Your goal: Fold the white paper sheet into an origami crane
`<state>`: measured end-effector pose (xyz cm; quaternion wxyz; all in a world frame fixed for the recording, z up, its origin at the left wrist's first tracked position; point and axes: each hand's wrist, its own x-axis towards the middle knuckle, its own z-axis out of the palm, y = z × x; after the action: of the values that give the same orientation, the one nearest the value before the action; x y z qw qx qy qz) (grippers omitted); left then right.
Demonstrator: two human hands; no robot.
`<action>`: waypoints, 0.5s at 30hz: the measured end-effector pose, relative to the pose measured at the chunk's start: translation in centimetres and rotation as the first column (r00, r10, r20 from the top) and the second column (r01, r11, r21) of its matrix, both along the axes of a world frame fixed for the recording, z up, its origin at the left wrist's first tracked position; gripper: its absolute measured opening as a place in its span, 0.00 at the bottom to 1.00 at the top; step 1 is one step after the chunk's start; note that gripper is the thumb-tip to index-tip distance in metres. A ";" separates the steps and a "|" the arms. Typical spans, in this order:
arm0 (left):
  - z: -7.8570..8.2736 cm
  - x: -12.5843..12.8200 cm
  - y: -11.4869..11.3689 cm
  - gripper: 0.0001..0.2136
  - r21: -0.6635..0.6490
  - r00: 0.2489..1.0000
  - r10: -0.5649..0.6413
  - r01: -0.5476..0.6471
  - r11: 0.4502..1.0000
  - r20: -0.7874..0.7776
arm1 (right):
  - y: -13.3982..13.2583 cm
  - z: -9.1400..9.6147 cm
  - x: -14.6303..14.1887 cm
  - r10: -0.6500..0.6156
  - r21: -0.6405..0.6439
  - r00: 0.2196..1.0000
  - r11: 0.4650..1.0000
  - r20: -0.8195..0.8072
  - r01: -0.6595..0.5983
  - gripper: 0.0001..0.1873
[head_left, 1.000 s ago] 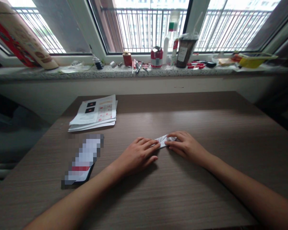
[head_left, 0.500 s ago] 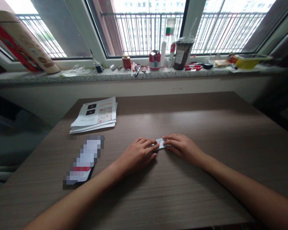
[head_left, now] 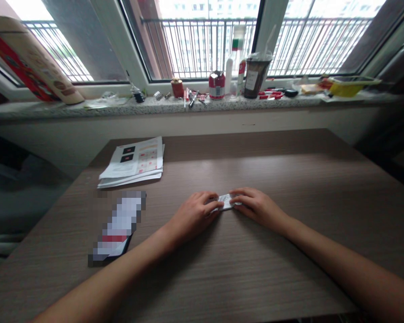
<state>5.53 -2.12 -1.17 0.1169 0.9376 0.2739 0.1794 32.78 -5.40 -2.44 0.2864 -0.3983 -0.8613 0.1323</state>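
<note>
A small, flat white piece of folded paper (head_left: 226,201) with grey markings lies on the brown table (head_left: 242,269). My left hand (head_left: 197,211) grips its left end, thumb and fingers closed together at the edge. From the other side, my right hand (head_left: 253,202) holds the right end with its fingers curled onto it. Only the middle of the paper shows between the two hands; its ends are covered by my fingers. Near my left forearm lies a phone (head_left: 119,224), its screen blurred by pixelation.
A stack of printed sheets (head_left: 134,159) sits at the table's back left. Beyond the table, the stone windowsill (head_left: 104,108) carries a red can (head_left: 217,85), a dark drink cup (head_left: 256,76), a clear bottle (head_left: 236,63), red-handled tools (head_left: 272,94) and a yellow container (head_left: 348,87).
My left hand's fingers have drawn in, with the thumb now further along the paper's near edge. The right hand stays almost in the same place.
</note>
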 end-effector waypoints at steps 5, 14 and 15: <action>-0.3 0.1 -0.2 0.11 -0.044 0.996 0.036 -0.032 0.998 0.084 | 0.0 0.0 0.4 -0.068 0.022 0.998 0.997 0.008 0.068 0.12; 0.1 0.5 -1.6 0.16 -0.096 0.997 0.068 -0.063 0.993 0.049 | -0.4 1.0 0.5 0.054 0.050 0.991 0.997 0.127 -0.060 0.19; 0.1 0.5 -1.6 0.16 -0.095 0.997 0.066 -0.061 0.994 0.048 | -0.5 1.0 0.5 0.066 0.050 0.986 0.996 0.154 -0.074 0.21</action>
<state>5.99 -3.71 -1.03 0.1620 0.9170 0.3088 0.1938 33.26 -5.87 -1.41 0.2261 -0.3685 -0.8974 0.0876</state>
